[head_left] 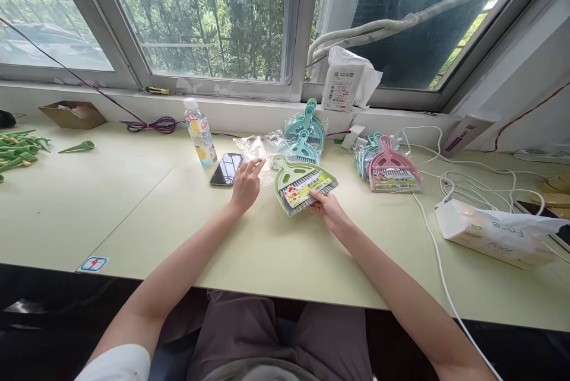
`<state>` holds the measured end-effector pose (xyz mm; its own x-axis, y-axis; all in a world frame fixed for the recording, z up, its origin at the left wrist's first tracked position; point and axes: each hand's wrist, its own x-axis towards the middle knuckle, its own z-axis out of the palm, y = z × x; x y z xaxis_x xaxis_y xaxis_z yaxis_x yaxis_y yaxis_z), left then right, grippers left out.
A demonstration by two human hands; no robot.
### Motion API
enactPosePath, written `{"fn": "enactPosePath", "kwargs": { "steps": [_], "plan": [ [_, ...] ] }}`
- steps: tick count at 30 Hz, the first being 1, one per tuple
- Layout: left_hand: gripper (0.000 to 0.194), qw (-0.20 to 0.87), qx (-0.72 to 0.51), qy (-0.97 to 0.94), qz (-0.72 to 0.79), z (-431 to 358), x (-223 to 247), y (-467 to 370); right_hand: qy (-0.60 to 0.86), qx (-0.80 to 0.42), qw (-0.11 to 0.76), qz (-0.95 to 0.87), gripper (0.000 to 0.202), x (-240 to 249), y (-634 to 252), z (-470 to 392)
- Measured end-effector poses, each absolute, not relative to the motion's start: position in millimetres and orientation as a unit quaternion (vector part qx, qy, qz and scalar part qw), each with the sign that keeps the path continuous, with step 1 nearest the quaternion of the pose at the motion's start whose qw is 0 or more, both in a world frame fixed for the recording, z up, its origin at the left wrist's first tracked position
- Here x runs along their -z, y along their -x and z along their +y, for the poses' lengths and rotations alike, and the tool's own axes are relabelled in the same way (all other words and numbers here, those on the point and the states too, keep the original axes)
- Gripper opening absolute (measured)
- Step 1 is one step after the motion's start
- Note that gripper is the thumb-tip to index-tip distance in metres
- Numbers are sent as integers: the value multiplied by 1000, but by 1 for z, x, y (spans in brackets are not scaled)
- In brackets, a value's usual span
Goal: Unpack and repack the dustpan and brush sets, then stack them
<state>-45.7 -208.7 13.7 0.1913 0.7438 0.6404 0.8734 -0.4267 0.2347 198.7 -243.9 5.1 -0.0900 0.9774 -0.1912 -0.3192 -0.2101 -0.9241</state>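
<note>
My right hand (330, 210) grips a small green dustpan (285, 182) at its lower right edge, thumb on top. A brush with grey bristles (291, 208) and a printed label (307, 189) lies against the pan. My left hand (247, 186) is closed, its fingertips at a crumpled clear plastic bag (262, 146) left of the pan's handle; the thumb is mostly hidden. Just behind are blue-green dustpan sets (307, 123) in clear wrapping. To the right, a pink dustpan set (389, 161) lies in front of more blue-green ones (367, 152).
A phone (226, 169) and an upright drink bottle (199, 132) stand close to my left hand. Green cone-shaped pieces (20, 149) and a cardboard box (72, 115) are at far left. White cables (472, 182) and a tissue pack (492, 232) are at right.
</note>
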Motion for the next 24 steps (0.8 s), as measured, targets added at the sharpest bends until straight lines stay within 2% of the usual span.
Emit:
{"fn": "enactPosePath", "kwargs": {
  "steps": [4,10,12,16,24],
  "plan": [
    [61,44,388,775,-497,-206,-9,43,440,-645,532,-327,18,-2,-204,-238],
    [49,-33,405,795,-452,-210,-8,35,422,-661,497,-371,22,-4,-202,-241],
    [51,-42,413,795,-442,-213,-11,35,422,-658,492,-382,21,-4,-202,-241],
    [57,-30,425,796,-429,-219,-17,36,436,-642,491,-397,18,-2,-205,-238],
    [50,23,459,788,-409,-222,-18,34,449,-638,437,-448,26,-2,-212,-229]
  ]
}}
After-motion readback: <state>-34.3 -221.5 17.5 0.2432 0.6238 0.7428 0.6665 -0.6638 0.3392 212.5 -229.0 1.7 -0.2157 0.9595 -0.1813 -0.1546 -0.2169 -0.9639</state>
